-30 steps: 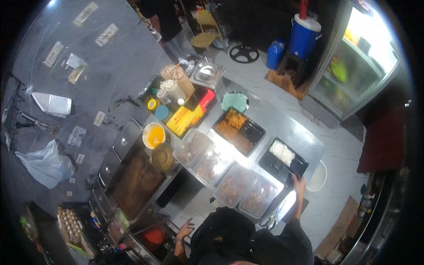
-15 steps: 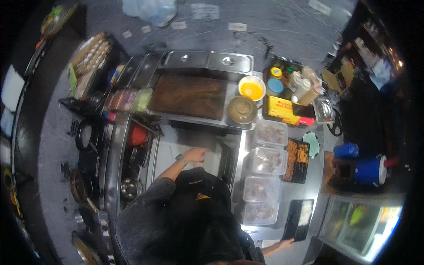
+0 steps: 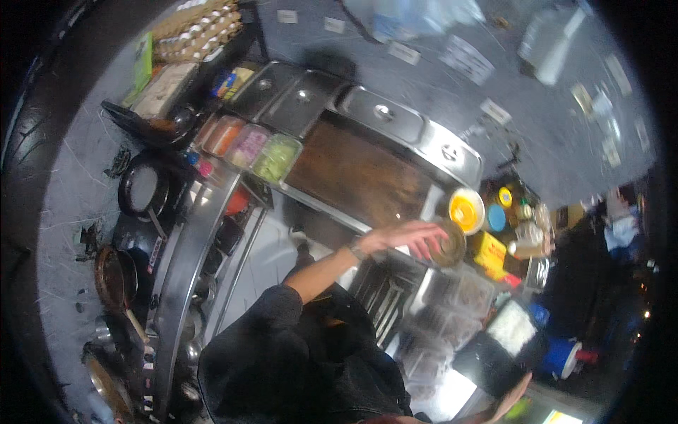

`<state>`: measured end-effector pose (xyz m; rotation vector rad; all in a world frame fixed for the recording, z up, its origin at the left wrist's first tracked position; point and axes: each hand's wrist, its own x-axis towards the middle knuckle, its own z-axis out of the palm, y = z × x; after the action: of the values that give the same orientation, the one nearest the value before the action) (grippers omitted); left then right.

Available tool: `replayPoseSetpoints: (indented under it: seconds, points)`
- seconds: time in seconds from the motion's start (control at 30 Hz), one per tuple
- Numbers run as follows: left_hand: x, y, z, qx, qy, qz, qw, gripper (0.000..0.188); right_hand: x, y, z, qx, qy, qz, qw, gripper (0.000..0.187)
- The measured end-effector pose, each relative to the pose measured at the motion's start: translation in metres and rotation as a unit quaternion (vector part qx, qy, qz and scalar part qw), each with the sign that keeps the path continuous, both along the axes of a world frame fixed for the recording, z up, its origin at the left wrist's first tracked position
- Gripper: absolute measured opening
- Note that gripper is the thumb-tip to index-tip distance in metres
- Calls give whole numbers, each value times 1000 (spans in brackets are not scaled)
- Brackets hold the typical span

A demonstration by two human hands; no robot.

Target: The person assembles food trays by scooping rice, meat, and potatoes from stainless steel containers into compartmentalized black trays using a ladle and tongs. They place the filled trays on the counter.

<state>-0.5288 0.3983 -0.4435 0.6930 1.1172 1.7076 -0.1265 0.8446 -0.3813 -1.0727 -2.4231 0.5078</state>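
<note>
1. Brown-filled bowl [image 3: 449,244] sits on counter [image 3: 424,286], at four o'clock from griddle [image 3: 357,173].
2. Left hand [image 3: 413,239] over bowl rim, fingers curled around it; grip firmness cannot tell.
3. Right hand [image 3: 510,403] at lower edge, fingers spread, holding nothing.
4. Bowl not lifted yet; yellow bowl [image 3: 466,210] untouched at one o'clock.

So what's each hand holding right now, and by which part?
The left hand reaches over a round bowl by the griddle, fingers at its rim; a firm grip cannot be told. The right hand looks empty.
</note>
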Motion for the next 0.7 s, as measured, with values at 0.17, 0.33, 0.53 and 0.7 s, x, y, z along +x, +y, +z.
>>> replayPoseSetpoints:
  seconds: [0.17, 0.33, 0.53, 0.7]
  points:
    - [-62, -102, 20, 58, -148, -84, 984, 74, -257, -111, 0, 28, -111, 388, 914, 60]
    - [-97, -294, -17, -77, -207, 145, 964, 58, -536, -367, -36, -178, -161, 476, 846, 57]
    - [-11, -421, -152, 77, -402, 435, 802, 61, -791, -664, -72, 41, -184, 731, 656, 36]
    - [28, -436, -196, 127, -457, 568, 672, 69, -903, -801, -162, 316, -101, 780, 530, 47]
